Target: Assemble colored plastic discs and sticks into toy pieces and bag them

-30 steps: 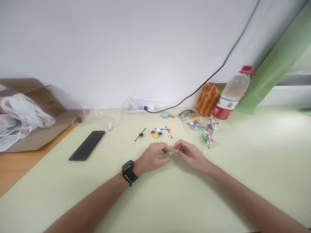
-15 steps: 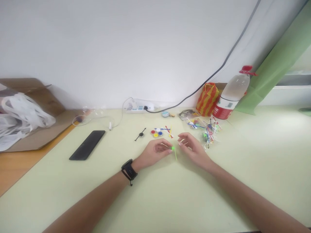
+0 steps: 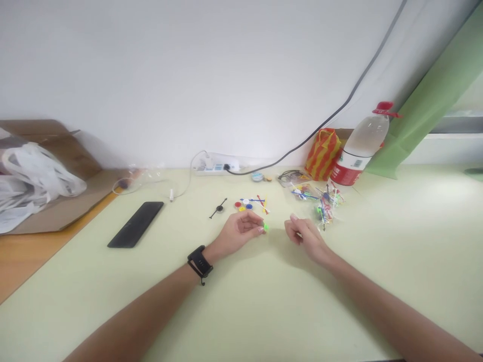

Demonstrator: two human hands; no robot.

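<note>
Between the thumb and fingers of my left hand (image 3: 241,234) is a small bright green piece (image 3: 266,228). To the right of it, my right hand (image 3: 306,236) is held apart with its fingers curled in, and nothing shows in them. Behind my left hand lie small round discs in red (image 3: 237,204), blue (image 3: 249,206), white and yellow. Beside them are blue, red and yellow arrows (image 3: 265,203). A black arrow with a round centre (image 3: 219,208) lies further left. Clear bags of coloured parts (image 3: 326,208) lie beyond my right hand.
A black phone (image 3: 136,224) lies at the left. Near the wall are a power strip (image 3: 215,167) with cables, a striped bag (image 3: 322,154) and a large bottle (image 3: 358,148). A cardboard box (image 3: 75,161) with white straps stands at the far left.
My right hand has drawn back to the right and its fingers have curled in. The green piece has turned in my left hand, so its long thin part no longer shows clearly.
</note>
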